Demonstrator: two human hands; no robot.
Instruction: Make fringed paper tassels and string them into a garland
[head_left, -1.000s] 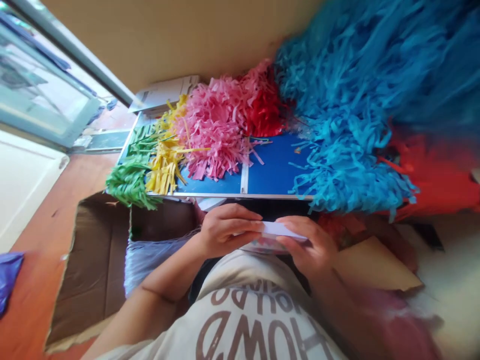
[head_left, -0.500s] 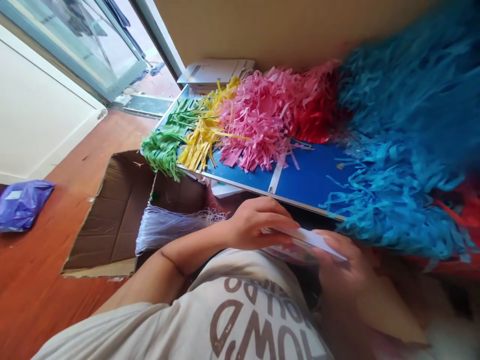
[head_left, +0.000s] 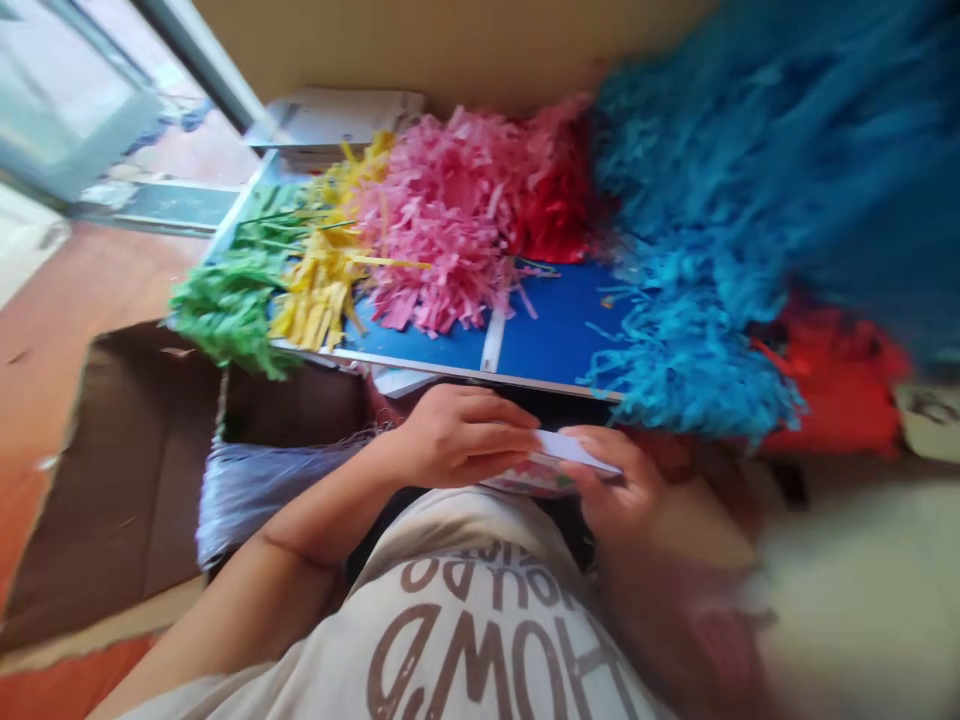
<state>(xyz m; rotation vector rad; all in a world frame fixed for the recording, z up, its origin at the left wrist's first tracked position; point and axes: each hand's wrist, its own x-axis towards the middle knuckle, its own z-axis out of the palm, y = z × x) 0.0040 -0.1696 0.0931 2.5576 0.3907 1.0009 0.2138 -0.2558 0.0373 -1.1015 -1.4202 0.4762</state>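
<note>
Close to my chest, my left hand [head_left: 459,438] and my right hand [head_left: 615,490] both grip a small white folded paper piece [head_left: 574,450], fingers pinched along its edges. Something pinkish shows just beneath the paper; I cannot make it out. Right beyond my hands lies a blue table [head_left: 559,335]. The whole view is smeared by head motion.
On the table lie piles of shredded paper: green [head_left: 225,300], yellow [head_left: 326,290], pink [head_left: 442,230], red [head_left: 551,205] and a big blue heap [head_left: 720,250]. An open cardboard box [head_left: 127,470] holding pale lilac fringe [head_left: 255,485] stands at my left. White papers [head_left: 337,115] lie at the table's far end.
The view has swung left and then back to the right. Both hands keep hold of the white paper piece near my chest, fingers shifting slightly along it.
</note>
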